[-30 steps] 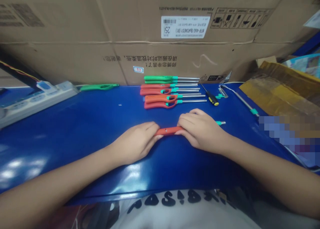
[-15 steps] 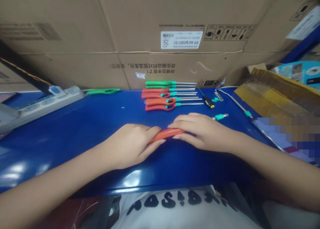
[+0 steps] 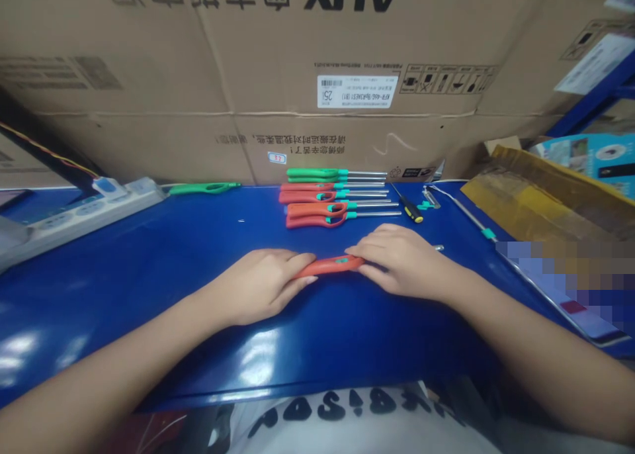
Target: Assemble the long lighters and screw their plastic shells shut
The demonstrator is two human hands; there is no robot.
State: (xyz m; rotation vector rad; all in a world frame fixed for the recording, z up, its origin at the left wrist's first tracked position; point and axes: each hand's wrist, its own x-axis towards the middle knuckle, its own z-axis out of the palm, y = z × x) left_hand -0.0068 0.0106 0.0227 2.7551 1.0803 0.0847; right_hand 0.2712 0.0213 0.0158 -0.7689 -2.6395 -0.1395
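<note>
The handle [image 3: 325, 267] has rolled to show teal, the left hand [image 3: 260, 283] and right hand [image 3: 409, 263] each pinching an end.

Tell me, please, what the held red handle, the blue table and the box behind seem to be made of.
Red handle: probably hard plastic, smooth with a soft sheen, evenly coloured.
Table: glossy top, shown by bright reflections; paint or plastic sheet, I cannot tell which.
Box: matt brown cardboard, most likely, from its creases and printing.
</note>
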